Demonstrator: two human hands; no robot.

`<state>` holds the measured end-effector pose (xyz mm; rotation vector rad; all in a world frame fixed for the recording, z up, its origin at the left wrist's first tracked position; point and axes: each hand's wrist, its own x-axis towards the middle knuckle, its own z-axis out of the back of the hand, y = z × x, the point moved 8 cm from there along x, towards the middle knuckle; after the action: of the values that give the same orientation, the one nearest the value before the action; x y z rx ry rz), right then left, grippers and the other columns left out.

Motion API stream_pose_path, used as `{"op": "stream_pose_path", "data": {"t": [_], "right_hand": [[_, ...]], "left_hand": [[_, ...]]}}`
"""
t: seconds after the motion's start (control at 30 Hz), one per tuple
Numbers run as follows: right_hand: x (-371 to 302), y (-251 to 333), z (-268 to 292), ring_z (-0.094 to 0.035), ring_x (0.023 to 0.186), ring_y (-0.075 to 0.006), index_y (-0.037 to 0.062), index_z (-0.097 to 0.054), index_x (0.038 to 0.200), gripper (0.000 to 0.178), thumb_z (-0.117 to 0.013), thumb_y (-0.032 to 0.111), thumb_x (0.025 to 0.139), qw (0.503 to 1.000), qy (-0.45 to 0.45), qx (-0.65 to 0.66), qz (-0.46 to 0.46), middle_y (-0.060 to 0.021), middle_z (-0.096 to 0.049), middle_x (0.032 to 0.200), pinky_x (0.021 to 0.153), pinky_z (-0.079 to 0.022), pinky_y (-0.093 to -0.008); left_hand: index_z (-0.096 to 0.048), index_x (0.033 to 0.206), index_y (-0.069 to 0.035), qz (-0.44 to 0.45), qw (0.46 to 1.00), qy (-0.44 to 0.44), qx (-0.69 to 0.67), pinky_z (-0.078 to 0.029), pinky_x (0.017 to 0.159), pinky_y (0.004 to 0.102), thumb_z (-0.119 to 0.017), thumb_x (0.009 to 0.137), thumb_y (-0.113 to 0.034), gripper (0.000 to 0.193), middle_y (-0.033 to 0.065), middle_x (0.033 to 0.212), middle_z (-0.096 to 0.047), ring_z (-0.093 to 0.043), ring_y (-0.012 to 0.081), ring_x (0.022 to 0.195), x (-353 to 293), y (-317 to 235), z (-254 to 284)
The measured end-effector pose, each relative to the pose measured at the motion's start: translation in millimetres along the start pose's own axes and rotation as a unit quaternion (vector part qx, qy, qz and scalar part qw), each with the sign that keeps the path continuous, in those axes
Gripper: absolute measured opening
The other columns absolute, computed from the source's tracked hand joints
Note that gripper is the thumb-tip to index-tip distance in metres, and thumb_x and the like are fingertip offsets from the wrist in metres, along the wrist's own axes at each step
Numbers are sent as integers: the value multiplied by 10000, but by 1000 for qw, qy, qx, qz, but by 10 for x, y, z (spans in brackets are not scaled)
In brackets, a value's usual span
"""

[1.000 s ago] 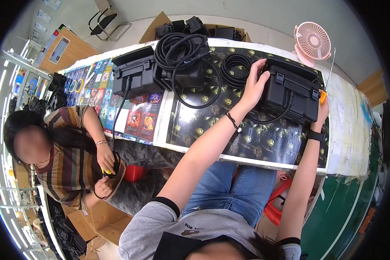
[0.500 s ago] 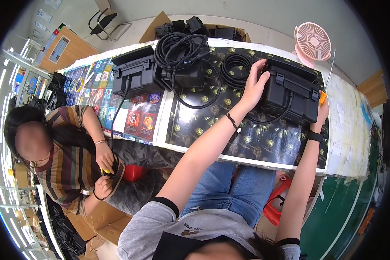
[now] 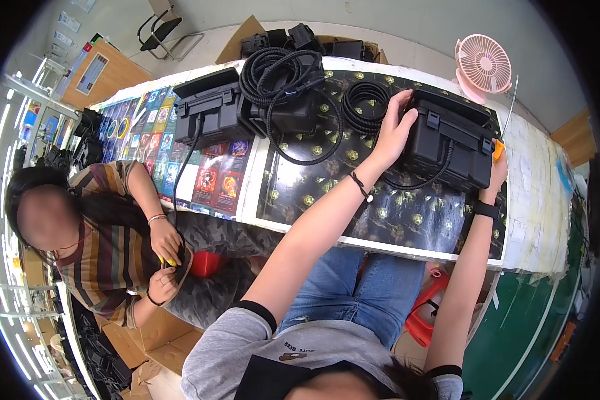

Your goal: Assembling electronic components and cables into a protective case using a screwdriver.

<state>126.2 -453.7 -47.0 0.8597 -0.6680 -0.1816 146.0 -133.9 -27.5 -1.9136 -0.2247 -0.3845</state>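
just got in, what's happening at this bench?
A seated person has both hands on a black plastic case on the long table. The left hand lies on the case's left end and the right hand grips its right end. A thin black cable loops out from the front of the case. Coiled black hoses and a second black case lie further left, with a pink fan behind. A co-worker sits to the left, hands in their lap.

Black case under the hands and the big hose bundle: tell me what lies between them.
In the head view, a small coiled black hose lies on the dark patterned mat between the black case and the large hose bundle.
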Motion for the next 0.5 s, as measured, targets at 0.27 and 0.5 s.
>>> {"op": "stream_pose_path", "data": {"t": [0.27, 0.5], "right_hand": [[18, -74, -31, -657, 979, -225, 44, -628, 1191, 276, -557, 73, 926, 999, 10, 33, 2, -118, -690, 1056, 872, -477, -311], [16, -38, -14, -626, 954, -153, 39, -616, 1221, 320, -598, 93, 906, 1000, 5, 26, 7, -68, -681, 1057, 857, -471, -277]], "left_hand": [[-399, 1364, -26, 0, 1000, -1, 0, -300, 1109, 352, -515, 959, -137, 435, 143, 1334, -480, -429, 229, 1281, -1, -16, -11], [-401, 1362, -27, 1, 1000, -1, 3, -304, 1105, 351, -518, 956, -135, 436, 139, 1327, -484, -436, 226, 1271, -2, -11, -3]]}}
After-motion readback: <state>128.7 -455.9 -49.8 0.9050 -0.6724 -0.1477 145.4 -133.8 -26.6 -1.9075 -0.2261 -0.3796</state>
